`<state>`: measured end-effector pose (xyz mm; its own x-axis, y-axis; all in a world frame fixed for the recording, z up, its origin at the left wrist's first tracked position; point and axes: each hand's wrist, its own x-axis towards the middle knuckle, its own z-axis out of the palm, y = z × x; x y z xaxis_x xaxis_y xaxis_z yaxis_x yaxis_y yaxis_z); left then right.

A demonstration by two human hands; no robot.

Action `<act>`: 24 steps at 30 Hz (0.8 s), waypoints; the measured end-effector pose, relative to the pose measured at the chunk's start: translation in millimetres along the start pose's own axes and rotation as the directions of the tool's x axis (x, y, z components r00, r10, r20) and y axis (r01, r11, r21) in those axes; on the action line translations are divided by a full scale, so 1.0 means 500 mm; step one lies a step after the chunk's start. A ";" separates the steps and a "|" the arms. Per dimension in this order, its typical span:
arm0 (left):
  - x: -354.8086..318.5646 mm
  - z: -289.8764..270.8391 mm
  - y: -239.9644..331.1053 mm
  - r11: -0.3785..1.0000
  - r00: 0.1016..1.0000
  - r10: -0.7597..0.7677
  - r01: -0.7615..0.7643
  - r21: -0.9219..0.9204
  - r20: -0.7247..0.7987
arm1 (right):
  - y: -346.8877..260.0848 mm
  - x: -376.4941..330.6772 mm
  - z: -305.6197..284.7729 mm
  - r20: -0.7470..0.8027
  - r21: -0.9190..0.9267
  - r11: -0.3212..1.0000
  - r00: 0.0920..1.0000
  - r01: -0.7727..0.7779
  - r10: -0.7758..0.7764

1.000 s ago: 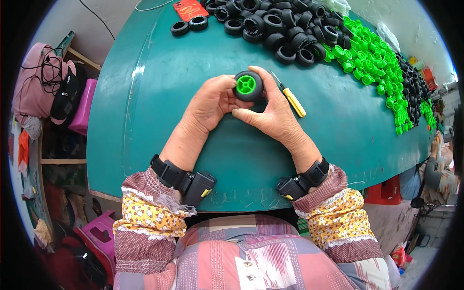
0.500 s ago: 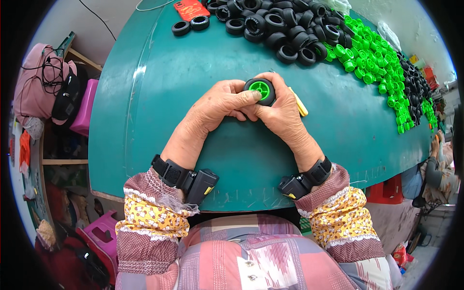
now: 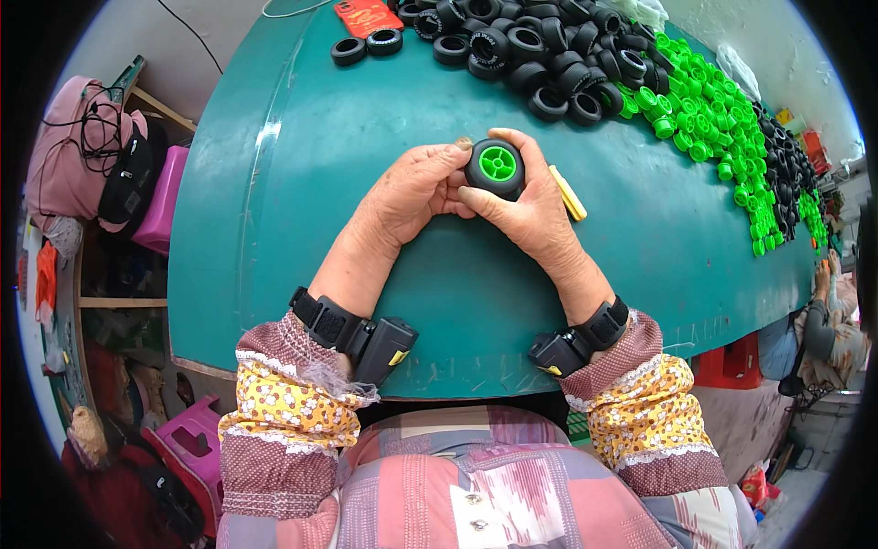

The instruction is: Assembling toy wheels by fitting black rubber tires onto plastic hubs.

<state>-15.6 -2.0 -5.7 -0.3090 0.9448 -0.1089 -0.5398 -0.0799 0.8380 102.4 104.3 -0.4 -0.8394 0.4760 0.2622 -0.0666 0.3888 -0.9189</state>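
Between my hands, over the green table, is a toy wheel (image 3: pixel 497 164) with a black tyre around a green spoked hub. Its hub side faces up. My right hand (image 3: pixel 533 203) is closed on it, the index finger curved over the far rim and the thumb along the near edge. At the tyre's left side, my left hand (image 3: pixel 411 188) is closed, its thumb tip against the rim and its fingers curled below. Behind my right hand's fingers lies a yellow-handled tool (image 3: pixel 569 194), partly hidden.
Loose black tyres (image 3: pixel 540 55) are heaped at the far side of the green table (image 3: pixel 302 229). Green hubs (image 3: pixel 700 110) spread to the right, with more black pieces (image 3: pixel 791 169) beyond. Two tyres (image 3: pixel 366 46) lie apart near a red phone case (image 3: pixel 366 16). Another person's arm (image 3: pixel 820 316) shows at far right.
My left thumb has moved off the green hub to the tyre's far left edge. My right thumb has shifted, and the wheel has turned slightly, leaving the hub fully visible.
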 end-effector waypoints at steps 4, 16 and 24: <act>0.003 -0.005 -0.003 0.999 0.995 0.043 -0.044 -0.007 -0.085 | -0.010 0.002 0.002 0.032 -0.112 0.993 0.999 0.029 -0.025; 0.005 0.004 -0.004 0.928 0.993 0.114 -0.110 0.356 0.009 | 0.009 -0.001 0.007 0.051 -0.241 0.968 0.997 0.074 -0.063; 0.013 0.019 -0.003 0.879 0.967 0.236 -0.171 0.445 -0.094 | 0.033 0.008 -0.008 0.033 -0.140 0.986 0.996 0.087 -0.083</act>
<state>-9.4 7.3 -2.7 -0.5000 0.8650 0.0418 -0.0737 -0.0906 0.9932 100.3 115.8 -13.3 -0.8485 0.4157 0.3275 -0.0630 0.5352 -0.8424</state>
